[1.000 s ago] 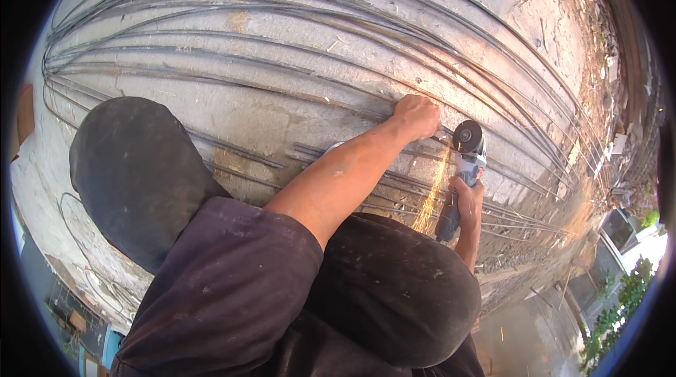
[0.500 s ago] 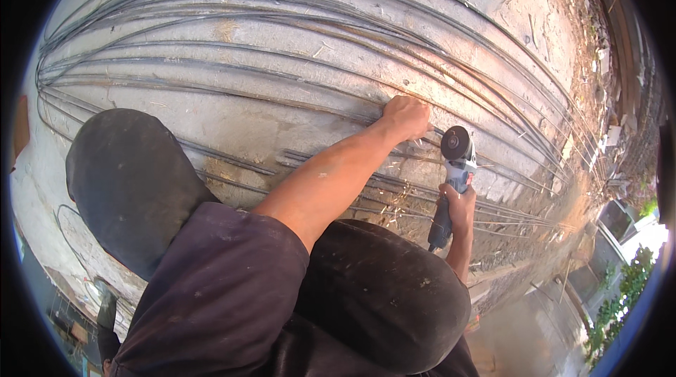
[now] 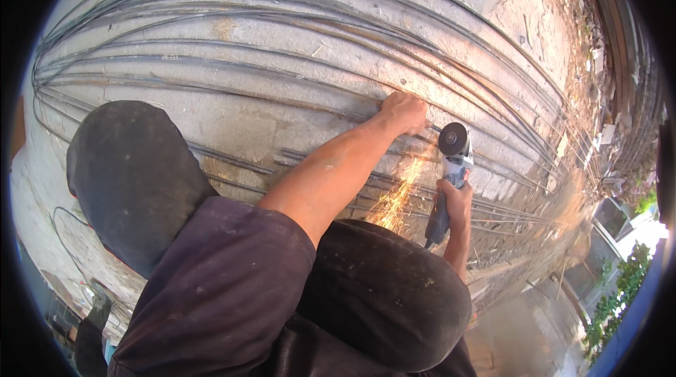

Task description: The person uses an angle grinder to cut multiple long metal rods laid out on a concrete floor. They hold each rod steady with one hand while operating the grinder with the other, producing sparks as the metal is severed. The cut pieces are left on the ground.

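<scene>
My left hand (image 3: 405, 112) is closed around a steel rebar rod (image 3: 303, 103) that runs across the ground from the left. Just to its right, my right hand (image 3: 457, 200) grips an angle grinder (image 3: 438, 220) by its body. The grinder's dark round disc (image 3: 453, 137) is at the rod, close to my left fingers. Bright orange sparks (image 3: 398, 197) spray from there down and to the left, toward my bent knee. The exact contact between disc and rod is hard to make out.
Several long rebar rods (image 3: 211, 60) fan over the dusty concrete ground (image 3: 232, 123), bunching at the far left. Scraps and debris (image 3: 595, 81) line the right side. A thin cable (image 3: 65, 239) curls at the left. Green leaves (image 3: 620, 299) show at the lower right.
The sparks have grown from a few scattered specks into a dense orange stream. The grinder and my right hand have shifted very slightly left. My left hand stays closed on the rod.
</scene>
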Available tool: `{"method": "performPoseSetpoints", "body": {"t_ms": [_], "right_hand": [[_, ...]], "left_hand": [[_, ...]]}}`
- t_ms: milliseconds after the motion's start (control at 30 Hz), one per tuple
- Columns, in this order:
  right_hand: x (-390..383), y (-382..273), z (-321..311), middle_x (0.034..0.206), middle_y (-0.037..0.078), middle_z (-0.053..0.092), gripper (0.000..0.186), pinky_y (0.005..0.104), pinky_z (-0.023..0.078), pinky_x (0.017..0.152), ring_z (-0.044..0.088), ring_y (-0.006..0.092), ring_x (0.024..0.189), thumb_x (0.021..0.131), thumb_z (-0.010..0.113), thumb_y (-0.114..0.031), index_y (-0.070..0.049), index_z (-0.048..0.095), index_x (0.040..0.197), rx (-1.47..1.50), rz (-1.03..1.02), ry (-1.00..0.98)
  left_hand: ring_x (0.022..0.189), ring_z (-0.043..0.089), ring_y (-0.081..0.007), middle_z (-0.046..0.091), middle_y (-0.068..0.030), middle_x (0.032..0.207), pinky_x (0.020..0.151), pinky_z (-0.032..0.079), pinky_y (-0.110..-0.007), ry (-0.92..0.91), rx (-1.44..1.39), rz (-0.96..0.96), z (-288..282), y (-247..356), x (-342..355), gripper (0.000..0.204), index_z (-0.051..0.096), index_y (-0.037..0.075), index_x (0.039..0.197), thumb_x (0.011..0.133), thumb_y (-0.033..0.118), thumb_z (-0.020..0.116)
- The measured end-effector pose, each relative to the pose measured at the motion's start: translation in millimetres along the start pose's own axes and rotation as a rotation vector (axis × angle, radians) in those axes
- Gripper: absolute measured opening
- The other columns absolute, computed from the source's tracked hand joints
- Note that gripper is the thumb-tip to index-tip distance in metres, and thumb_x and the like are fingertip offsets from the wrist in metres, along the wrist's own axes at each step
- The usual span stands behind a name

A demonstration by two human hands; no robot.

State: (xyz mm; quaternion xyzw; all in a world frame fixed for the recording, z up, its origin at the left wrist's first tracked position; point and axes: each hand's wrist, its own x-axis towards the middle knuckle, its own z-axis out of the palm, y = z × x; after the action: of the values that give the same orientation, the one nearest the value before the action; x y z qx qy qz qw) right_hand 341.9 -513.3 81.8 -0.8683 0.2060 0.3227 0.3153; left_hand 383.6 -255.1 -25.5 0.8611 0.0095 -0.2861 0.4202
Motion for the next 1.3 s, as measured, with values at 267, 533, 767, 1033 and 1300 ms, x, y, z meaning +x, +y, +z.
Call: {"method": "performPoseSetpoints", "body": {"t_ms": [267,533,767,1033,1300], "right_hand": [[-1.0,23.6,-0.5,0.079,0.007,0.067,0.023,0.0338,0.054,0.058,0.065,0.0171,0.063,0.086,0.076,-0.015,0.002,0.066,0.098,0.012,-0.081,-0.006],[8.1,-13.6,1.8,0.079,0.008,0.068,0.026,0.0358,0.053,0.058,0.066,0.0186,0.061,0.085,0.076,-0.018,0.002,0.067,0.100,0.010,-0.019,0.012],[6.2,-16.7,4.6,0.078,0.007,0.067,0.019,0.0339,0.051,0.057,0.065,0.0178,0.061,0.085,0.077,-0.013,0.001,0.068,0.096,0.018,0.046,0.020],[4.0,7.8,0.6,0.075,0.007,0.066,0.021,0.0334,0.051,0.053,0.065,0.0168,0.059,0.086,0.076,-0.015,0.001,0.067,0.096,0.067,-0.040,-0.018],[4.7,1.5,0.5,0.080,0.005,0.068,0.024,0.0341,0.051,0.060,0.063,0.0148,0.065,0.083,0.079,-0.013,0.002,0.069,0.097,0.082,-0.011,0.003]], "left_hand": [[0.116,0.075,-0.0379,0.078,-0.0222,0.121,0.099,0.059,-0.049,-0.045,-0.008,-0.003,-2.5,-1.2,7.3,0.055,0.080,0.004,0.117,0.103,0.055,0.066],[0.118,0.074,-0.0374,0.077,-0.0217,0.124,0.101,0.058,-0.048,-0.085,-0.011,-0.052,-8.0,2.7,3.6,0.058,0.079,0.000,0.119,0.104,0.054,0.065],[0.118,0.074,-0.0366,0.077,-0.0199,0.125,0.100,0.059,-0.048,-0.079,-0.030,-0.047,-11.7,1.9,-1.5,0.053,0.079,0.003,0.119,0.103,0.053,0.067],[0.115,0.075,-0.0368,0.078,-0.0200,0.122,0.098,0.059,-0.049,-0.065,0.020,-0.029,-5.2,2.0,3.5,0.054,0.080,0.004,0.116,0.103,0.054,0.065],[0.114,0.076,-0.0368,0.079,-0.0198,0.120,0.098,0.059,-0.050,-0.050,-0.001,-0.028,-2.1,-2.6,7.4,0.053,0.080,0.004,0.113,0.103,0.054,0.065]]}}
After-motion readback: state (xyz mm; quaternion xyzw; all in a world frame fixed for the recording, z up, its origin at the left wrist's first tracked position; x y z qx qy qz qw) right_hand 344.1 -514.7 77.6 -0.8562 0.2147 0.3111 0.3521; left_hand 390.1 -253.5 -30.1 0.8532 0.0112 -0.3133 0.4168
